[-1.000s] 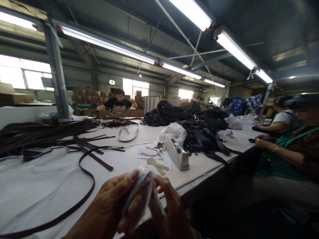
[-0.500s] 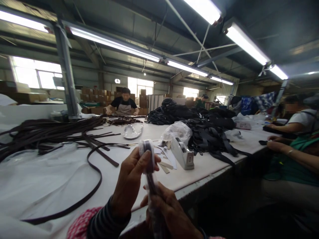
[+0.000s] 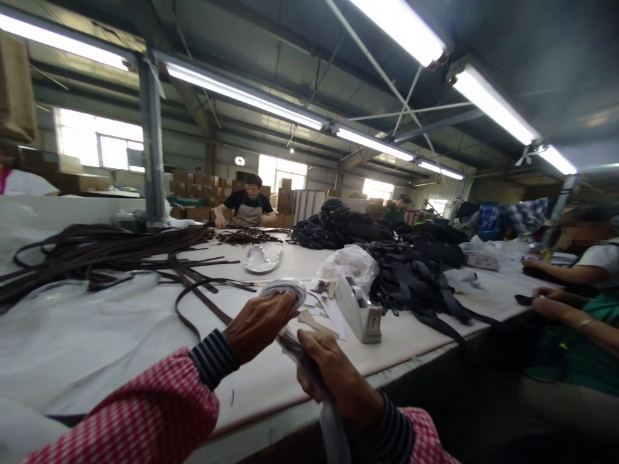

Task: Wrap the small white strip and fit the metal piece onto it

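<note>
My left hand (image 3: 258, 322) grips the top end of a dark belt wrapped in a clear plastic sleeve (image 3: 289, 291), held above the white table (image 3: 120, 348). My right hand (image 3: 333, 377) is closed around the same sleeve lower down, and the sleeve's tail hangs below it past the table edge. Both arms wear red-checked sleeves with striped cuffs. Just beyond my hands sits a white tape dispenser (image 3: 360, 309) beside some paper strips (image 3: 316, 322).
Loose dark belts (image 3: 101, 254) spread over the left of the table, and a black pile of straps (image 3: 406, 258) fills the right. A crumpled clear bag (image 3: 351, 261) lies behind the dispenser. Other people work at the far end and along the right side.
My hands moved from low and close together to spread along the sleeved belt; the left rose with the top end, the right slid down. The view panned left.
</note>
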The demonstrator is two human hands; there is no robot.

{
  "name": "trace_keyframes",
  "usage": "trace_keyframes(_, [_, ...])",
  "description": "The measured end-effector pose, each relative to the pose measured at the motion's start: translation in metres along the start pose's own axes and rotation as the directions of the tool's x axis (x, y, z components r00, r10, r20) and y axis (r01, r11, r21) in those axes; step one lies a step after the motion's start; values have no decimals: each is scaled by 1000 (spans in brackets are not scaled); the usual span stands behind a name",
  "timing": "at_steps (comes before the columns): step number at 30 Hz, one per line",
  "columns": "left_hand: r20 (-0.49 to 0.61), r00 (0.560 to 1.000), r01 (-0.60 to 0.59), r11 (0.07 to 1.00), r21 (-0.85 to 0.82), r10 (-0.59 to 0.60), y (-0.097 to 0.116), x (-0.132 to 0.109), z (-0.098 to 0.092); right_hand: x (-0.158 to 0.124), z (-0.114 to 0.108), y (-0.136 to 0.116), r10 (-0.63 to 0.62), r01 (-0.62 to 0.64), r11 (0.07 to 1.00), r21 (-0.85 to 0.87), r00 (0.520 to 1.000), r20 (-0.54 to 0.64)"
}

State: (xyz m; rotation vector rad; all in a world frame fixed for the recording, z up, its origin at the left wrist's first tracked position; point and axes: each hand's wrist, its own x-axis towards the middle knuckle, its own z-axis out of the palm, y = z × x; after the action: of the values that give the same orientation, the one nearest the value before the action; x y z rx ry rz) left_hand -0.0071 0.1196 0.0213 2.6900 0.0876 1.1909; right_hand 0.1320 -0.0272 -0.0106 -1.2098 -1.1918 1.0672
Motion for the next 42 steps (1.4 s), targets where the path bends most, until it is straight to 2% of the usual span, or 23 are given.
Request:
trace_keyframes(3, [166, 984, 54, 998, 34, -59, -6, -29, -3, -5, -16, -11, -24, 19, 990, -138, 999, -32])
trace_keyframes(6, [334, 932, 140, 990, 35, -143, 3, -51, -2, -2, -32, -16, 14, -9, 975, -223, 1000, 21])
trace_keyframes(10, [411, 903, 123, 992, 37, -127, 16, -63, 4, 1, -47, -15, 105, -64, 971, -229, 979, 176])
trace_keyframes(13, [460, 870, 181, 983, 40, -179, 13, -67, 10, -2, -53, -2, 46, 21, 940, -339, 981, 187])
trace_keyframes(15, [489, 850, 188, 980, 59, -193, 6, -70, 17, -3, -55, 12, -82, 165, 817, -552, 982, 172])
trace_keyframes(18, [528, 827, 152, 982, 116, -191, -5, -72, 31, 0, -53, 38, -239, 328, 460, -825, 941, 241])
trace_keyframes(20, [534, 837, 67, 991, 116, -119, -9, -72, 39, 3, -50, 54, -263, 380, 272, -884, 913, 312])
trace_keyframes(22, [527, 849, -14, 997, 76, -28, -11, -73, 45, 4, -46, 67, -275, 419, 180, -890, 890, 364])
trace_keyframes(25, [530, 848, -30, 999, 42, 3, -11, -75, 49, 1, -43, 73, -287, 450, 148, -881, 872, 398])
trace_keyframes(28, [520, 854, -33, 994, 108, -28, -8, -82, 52, -3, -43, 67, -244, 470, 104, -877, 867, 436])
trace_keyframes(30, [448, 894, -75, 981, 177, -12, -6, -87, 55, -4, -42, 63, -210, 479, 74, -875, 865, 456])
trace_keyframes(32, [356, 933, -139, 965, 224, 51, -3, -91, 57, -4, -41, 61, -192, 479, 59, -876, 866, 461])
trace_keyframes(36, [264, 948, -253, 923, 289, 177, 6, -96, 54, -3, -41, 62, -203, 453, 70, -889, 879, 432])
trace_keyframes(38, [242, 959, -230, 909, 347, 150, 9, -98, 51, -1, -42, 60, -199, 443, 82, -893, 885, 421])
trace_keyframes(39, [226, 969, -175, 920, 351, 98, 8, -100, 49, 0, -43, 59, -189, 444, 91, -892, 887, 422])
trace_keyframes(41, [208, 976, 10, 966, 257, -65, 1, -105, 47, 5, -45, 53, -141, 457, 116, -882, 887, 441])
trace_keyframes(42, [217, 964, 117, 980, 162, -151, -6, -107, 46, 8, -45, 49, -112, 468, 131, -874, 883, 456])
